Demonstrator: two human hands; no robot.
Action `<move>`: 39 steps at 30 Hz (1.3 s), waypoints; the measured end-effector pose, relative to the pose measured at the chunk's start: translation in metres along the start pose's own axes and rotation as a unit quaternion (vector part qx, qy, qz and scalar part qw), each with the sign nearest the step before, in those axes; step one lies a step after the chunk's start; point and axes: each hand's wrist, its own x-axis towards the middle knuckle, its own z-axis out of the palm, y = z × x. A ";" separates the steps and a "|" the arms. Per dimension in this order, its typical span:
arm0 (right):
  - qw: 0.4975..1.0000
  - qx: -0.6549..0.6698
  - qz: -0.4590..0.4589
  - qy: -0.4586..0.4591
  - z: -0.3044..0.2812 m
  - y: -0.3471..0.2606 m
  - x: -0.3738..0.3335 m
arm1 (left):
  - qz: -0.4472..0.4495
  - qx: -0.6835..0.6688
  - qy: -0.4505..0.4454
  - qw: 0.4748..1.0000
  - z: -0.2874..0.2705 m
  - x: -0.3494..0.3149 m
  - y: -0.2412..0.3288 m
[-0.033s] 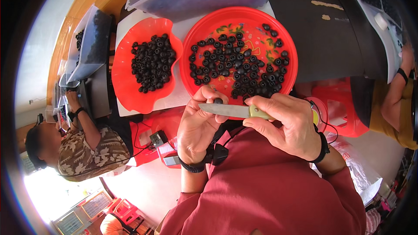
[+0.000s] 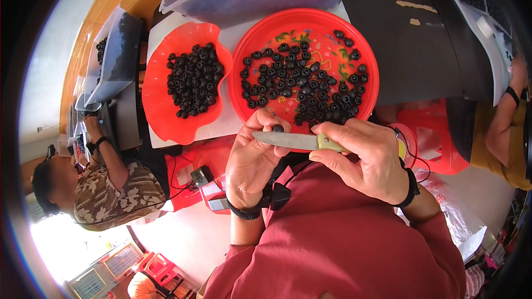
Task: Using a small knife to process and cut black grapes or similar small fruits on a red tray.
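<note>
My left hand is closed, pinching a small black round piece between thumb and fingertips. My right hand grips the pale green handle of a small knife. Its blade points left and lies across the left fingertips, close by the piece; whether it touches cannot be seen. Just beyond both hands is a round red tray with a flower print, holding many loose black pieces with ring-shaped hollows. To its left, a scalloped red dish bears a heap of similar black pieces.
A clear plastic bin stands behind the tray, and another bin of black pieces is at the left. The black tabletop extends right. A person in a patterned shirt works at left; another person's arm shows at right.
</note>
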 end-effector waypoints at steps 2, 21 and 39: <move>1.000 0.005 -0.001 0.003 0.000 0.000 0.000 | -0.002 -0.003 -0.006 1.000 -0.001 0.001 -0.001; 0.999 0.012 -0.022 -0.031 0.003 0.007 0.004 | 0.001 0.032 -0.008 0.999 -0.001 0.003 0.000; 0.999 0.030 -0.022 0.006 0.014 0.010 0.004 | -0.008 0.045 0.021 0.999 0.003 0.001 -0.003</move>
